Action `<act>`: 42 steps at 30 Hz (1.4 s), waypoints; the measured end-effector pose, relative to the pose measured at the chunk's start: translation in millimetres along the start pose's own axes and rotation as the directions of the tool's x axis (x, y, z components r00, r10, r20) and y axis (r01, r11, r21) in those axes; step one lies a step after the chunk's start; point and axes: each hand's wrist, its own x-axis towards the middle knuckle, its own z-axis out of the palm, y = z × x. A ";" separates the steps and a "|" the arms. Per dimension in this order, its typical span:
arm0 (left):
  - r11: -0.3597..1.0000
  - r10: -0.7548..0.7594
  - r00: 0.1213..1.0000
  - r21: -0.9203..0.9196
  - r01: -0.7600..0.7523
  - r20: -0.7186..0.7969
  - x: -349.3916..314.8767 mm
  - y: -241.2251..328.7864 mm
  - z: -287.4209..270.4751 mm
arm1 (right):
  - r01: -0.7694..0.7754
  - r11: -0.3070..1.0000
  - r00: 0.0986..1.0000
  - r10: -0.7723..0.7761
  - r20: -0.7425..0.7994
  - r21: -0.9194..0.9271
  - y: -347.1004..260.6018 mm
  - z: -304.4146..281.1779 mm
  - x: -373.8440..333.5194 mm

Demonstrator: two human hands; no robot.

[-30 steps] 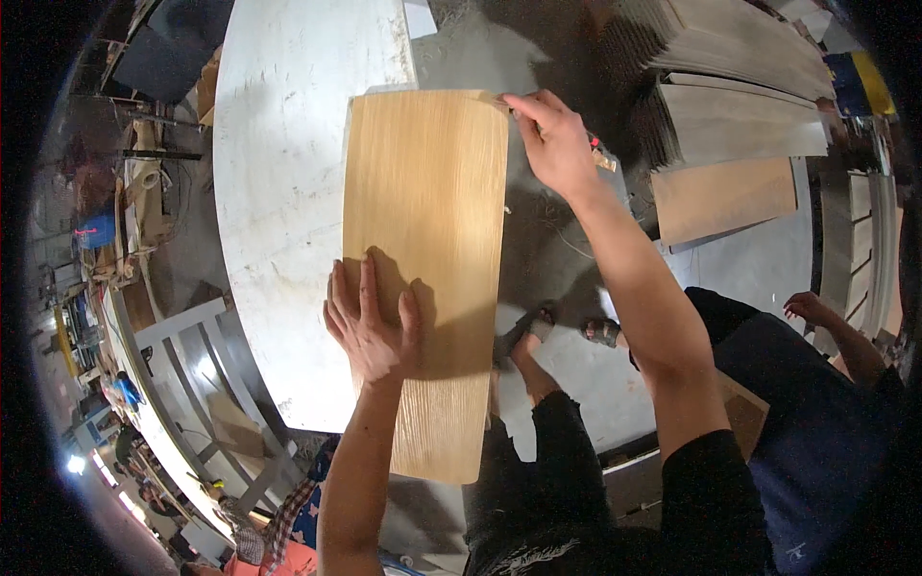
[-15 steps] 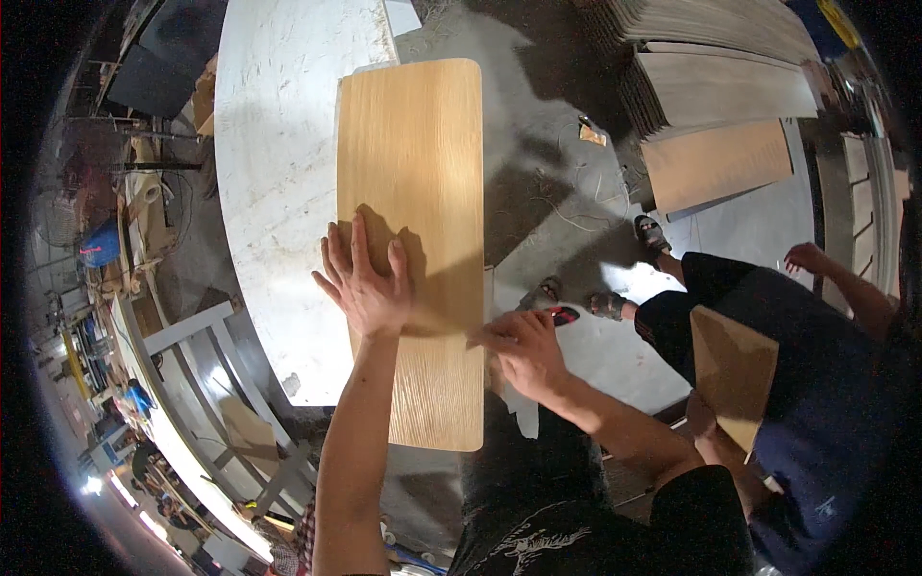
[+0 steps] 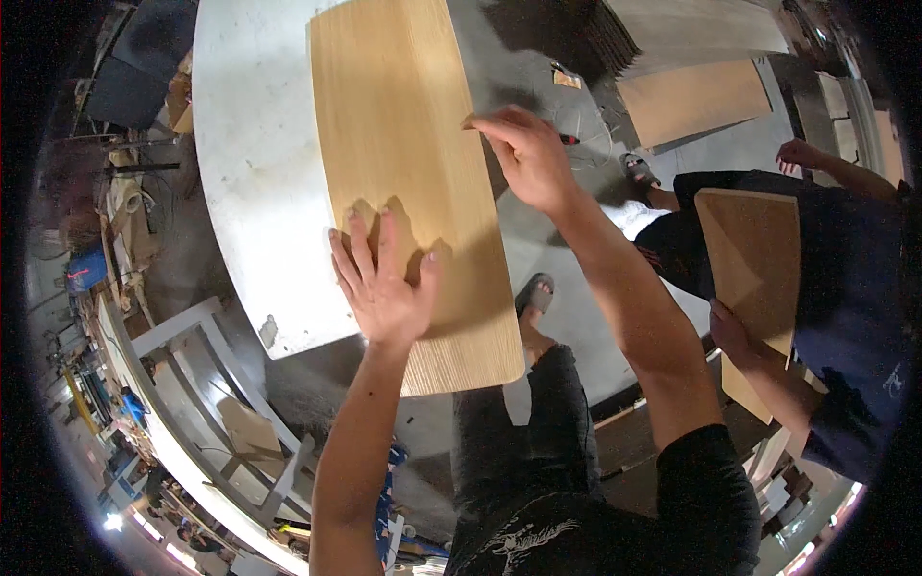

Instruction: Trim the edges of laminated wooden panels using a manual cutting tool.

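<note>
A long light-wood veneer panel with rounded corners lies on a white table, its near end hanging over the table's edge. My left hand presses flat on the panel's near part, fingers spread. My right hand grips the panel's right edge about halfway along, fingers curled over the edge.
Another person in dark clothes stands at the right holding a brown board. Stacked wood sheets lie on the concrete floor at the upper right. Shelving and white frames run along the left. My feet in sandals are below the panel.
My right hand went from the panel's far right corner to its near right edge, and now sits midway up that edge. The panel has slid toward me. My left hand stays flat on it.
</note>
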 end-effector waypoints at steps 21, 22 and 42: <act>0.813 0.559 0.795 0.033 -0.581 0.234 23.0 -6.4 -6.8 | -0.056 0.983 0.994 0.072 0.081 -0.177 -67.6 -19.5 -134.7; 0.821 0.542 0.805 0.052 -0.568 0.240 23.4 -2.5 -8.1 | -0.063 0.983 0.986 0.089 0.145 -0.173 -68.4 -23.9 -143.5; 0.810 0.573 0.805 0.046 -0.585 0.155 13.6 -3.0 17.1 | -0.383 0.825 0.921 0.375 -0.106 -0.415 -158.4 -11.5 -281.6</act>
